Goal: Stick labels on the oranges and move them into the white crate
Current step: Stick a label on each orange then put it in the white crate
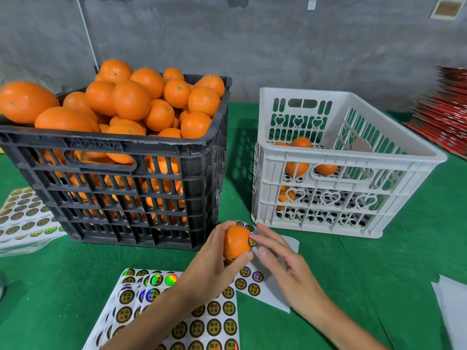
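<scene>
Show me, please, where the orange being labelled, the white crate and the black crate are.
orange being labelled (236,242): head view, on its peel.
white crate (328,157): head view, on its near rim.
black crate (151,145): head view, on its near rim.

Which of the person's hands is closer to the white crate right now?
Right. The right hand sits just below the white crate, its fingertips at the label on the orange. The left hand grips that orange further left, before the black crate.
</scene>
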